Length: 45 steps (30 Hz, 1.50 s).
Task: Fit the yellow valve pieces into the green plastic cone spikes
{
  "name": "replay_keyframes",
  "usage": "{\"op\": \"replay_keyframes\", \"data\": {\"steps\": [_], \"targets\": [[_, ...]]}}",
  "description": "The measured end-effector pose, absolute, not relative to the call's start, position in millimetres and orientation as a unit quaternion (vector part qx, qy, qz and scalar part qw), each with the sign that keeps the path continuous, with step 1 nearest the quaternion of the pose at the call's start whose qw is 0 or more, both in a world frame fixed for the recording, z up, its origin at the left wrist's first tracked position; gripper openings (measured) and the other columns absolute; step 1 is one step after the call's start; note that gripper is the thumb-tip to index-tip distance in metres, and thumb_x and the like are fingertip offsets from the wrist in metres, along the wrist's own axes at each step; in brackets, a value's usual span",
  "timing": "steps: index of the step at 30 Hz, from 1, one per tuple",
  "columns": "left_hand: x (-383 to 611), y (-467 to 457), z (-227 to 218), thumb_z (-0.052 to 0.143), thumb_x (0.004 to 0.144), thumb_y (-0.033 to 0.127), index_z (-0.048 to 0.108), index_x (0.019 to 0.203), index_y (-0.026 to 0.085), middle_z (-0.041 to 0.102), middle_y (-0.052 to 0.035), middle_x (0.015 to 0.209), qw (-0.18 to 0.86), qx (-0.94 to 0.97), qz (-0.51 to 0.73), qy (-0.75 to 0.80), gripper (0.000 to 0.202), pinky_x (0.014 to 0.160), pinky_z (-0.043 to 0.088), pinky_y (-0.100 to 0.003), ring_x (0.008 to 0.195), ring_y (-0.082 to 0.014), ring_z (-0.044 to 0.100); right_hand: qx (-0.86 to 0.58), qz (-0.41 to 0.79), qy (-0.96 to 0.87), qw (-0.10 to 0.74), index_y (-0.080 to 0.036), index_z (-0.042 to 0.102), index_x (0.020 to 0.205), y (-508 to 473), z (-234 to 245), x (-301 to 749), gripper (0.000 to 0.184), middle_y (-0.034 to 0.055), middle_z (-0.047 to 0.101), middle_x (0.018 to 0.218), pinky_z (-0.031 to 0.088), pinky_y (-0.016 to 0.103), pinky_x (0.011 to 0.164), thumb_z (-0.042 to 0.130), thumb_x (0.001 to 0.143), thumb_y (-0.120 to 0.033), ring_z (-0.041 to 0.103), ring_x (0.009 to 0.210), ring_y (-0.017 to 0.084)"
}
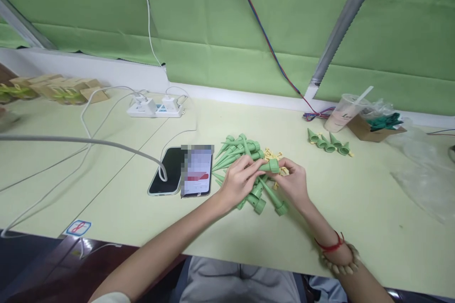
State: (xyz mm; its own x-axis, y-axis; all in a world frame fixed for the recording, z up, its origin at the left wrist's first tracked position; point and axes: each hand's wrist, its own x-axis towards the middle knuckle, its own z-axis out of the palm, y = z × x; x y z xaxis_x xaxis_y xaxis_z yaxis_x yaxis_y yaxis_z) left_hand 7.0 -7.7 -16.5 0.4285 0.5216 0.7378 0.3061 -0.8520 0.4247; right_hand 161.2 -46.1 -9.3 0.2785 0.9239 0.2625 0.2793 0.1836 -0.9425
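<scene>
My left hand (240, 180) is closed around a green plastic watering spike (272, 166), its wide capped end pointing right. Beside that end, my right hand (294, 183) has thumb and fingers pinched together; whatever sits between them is hidden. Under and behind both hands lies a pile of similar green spikes (232, 151), their thin tips mostly to the left. Small yellow plastic pieces (272, 155) are heaped just behind my right hand, partly covered by it.
Two phones (170, 170) lie left of the pile, a grey cable arching over one. Farther back are a white power strip (156, 110), several green cones with yellow parts (330, 144), a drink cup (343, 113) and a cardboard box (377, 133). Clear plastic bags (423, 180) lie right.
</scene>
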Motion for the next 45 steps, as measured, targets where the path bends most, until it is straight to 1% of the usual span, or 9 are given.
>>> {"op": "replay_keyframes", "data": {"steps": [3, 10, 14, 18, 27, 33, 36, 39, 45], "targets": [[9.0, -8.7, -15.1, 0.048, 0.082, 0.018, 0.058, 0.106, 0.018, 0.045, -0.0008, 0.072, 0.159, 0.817, 0.476, 0.284, 0.026, 0.061, 0.042, -0.023, 0.069, -0.0105, 0.046, -0.571, 0.286, -0.526, 0.562, -0.017, 0.05, 0.055, -46.8, -9.6, 160.4, 0.029, -0.0024, 0.054, 0.056, 0.041, 0.025, 0.056, 0.072, 0.059, -0.035, 0.05, 0.056, 0.012], [7.2, -2.2, -5.0, 0.048, 0.082, 0.016, 0.063, 0.099, 0.02, 0.051, -0.0019, 0.077, 0.274, 0.756, 0.517, 0.295, 0.023, 0.064, 0.045, -0.023, 0.073, -0.0104, 0.05, -0.412, 0.633, -0.431, 0.494, -0.017, 0.06, 0.081, -47.0, -0.3, 164.5, 0.032, 0.0028, 0.064, 0.067, 0.047, 0.027, 0.07, 0.055, 0.075, -0.048, 0.06, 0.065, 0.012], [6.2, -4.1, -2.7, 0.043, 0.084, 0.015, 0.061, 0.104, 0.022, 0.054, -0.0049, 0.091, 0.331, 0.764, 0.494, 0.251, 0.028, 0.068, 0.049, -0.025, 0.084, -0.0121, 0.052, -0.342, 0.731, -0.387, 0.446, -0.016, 0.062, 0.083, -51.2, -0.6, 163.5, 0.033, 0.0041, 0.065, 0.071, 0.048, 0.028, 0.074, 0.059, 0.073, -0.047, 0.061, 0.07, 0.013], [7.0, -6.3, -2.0, 0.042, 0.084, 0.013, 0.061, 0.105, 0.023, 0.056, -0.0052, 0.094, 0.338, 0.783, 0.471, 0.227, 0.03, 0.072, 0.049, -0.029, 0.087, -0.0128, 0.053, -0.284, 0.781, -0.351, 0.432, -0.017, 0.064, 0.081, -56.2, 0.0, 158.6, 0.03, 0.0021, 0.064, 0.071, 0.05, 0.023, 0.066, 0.065, 0.068, -0.044, 0.06, 0.069, 0.011], [5.2, -5.2, -5.7, 0.04, 0.083, 0.01, 0.057, 0.109, 0.022, 0.054, -0.0051, 0.094, 0.29, 0.809, 0.469, 0.203, 0.033, 0.065, 0.052, -0.024, 0.084, -0.0109, 0.053, -0.391, 0.713, -0.367, 0.451, -0.016, 0.064, 0.063, -51.1, -0.7, 162.9, 0.022, -0.002, 0.057, 0.052, 0.049, 0.02, 0.053, 0.071, 0.061, -0.037, 0.053, 0.049, 0.008], [7.1, -7.4, -19.4, 0.039, 0.083, 0.008, 0.049, 0.118, 0.019, 0.052, -0.007, 0.097, 0.199, 0.845, 0.432, 0.245, 0.038, 0.072, 0.048, -0.023, 0.086, -0.0114, 0.055, -0.597, 0.276, -0.539, 0.526, -0.017, 0.062, 0.056, -54.9, 1.4, 157.8, 0.013, 0.0017, 0.061, 0.054, 0.048, 0.027, 0.051, 0.067, 0.061, -0.028, 0.054, 0.05, 0.013], [9.6, -6.3, -20.8, 0.04, 0.083, 0.009, 0.051, 0.115, 0.019, 0.053, -0.0064, 0.095, 0.195, 0.839, 0.439, 0.255, 0.036, 0.071, 0.047, -0.023, 0.084, -0.0115, 0.055, -0.599, 0.177, -0.575, 0.528, -0.019, 0.057, 0.052, -54.7, -0.1, 155.6, 0.013, -0.0006, 0.058, 0.05, 0.048, 0.026, 0.053, 0.063, 0.062, -0.024, 0.052, 0.049, 0.012], [12.4, -3.3, -21.9, 0.042, 0.084, 0.012, 0.056, 0.109, 0.019, 0.055, -0.0052, 0.09, 0.233, 0.821, 0.448, 0.267, 0.03, 0.068, 0.047, -0.022, 0.079, -0.0109, 0.055, -0.589, 0.26, -0.57, 0.512, -0.018, 0.057, 0.057, -50.9, -0.3, 157.7, 0.014, -0.0001, 0.058, 0.053, 0.048, 0.025, 0.05, 0.065, 0.062, -0.029, 0.053, 0.049, 0.012], [12.9, -1.5, -17.8, 0.043, 0.084, 0.015, 0.06, 0.105, 0.019, 0.055, -0.0048, 0.09, 0.299, 0.785, 0.468, 0.275, 0.027, 0.065, 0.047, -0.023, 0.078, -0.0104, 0.054, -0.444, 0.598, -0.487, 0.456, -0.014, 0.063, 0.077, -46.6, 3.7, 165.5, 0.031, 0.0047, 0.064, 0.075, 0.052, 0.025, 0.061, 0.059, 0.072, -0.044, 0.061, 0.061, 0.012]]}}
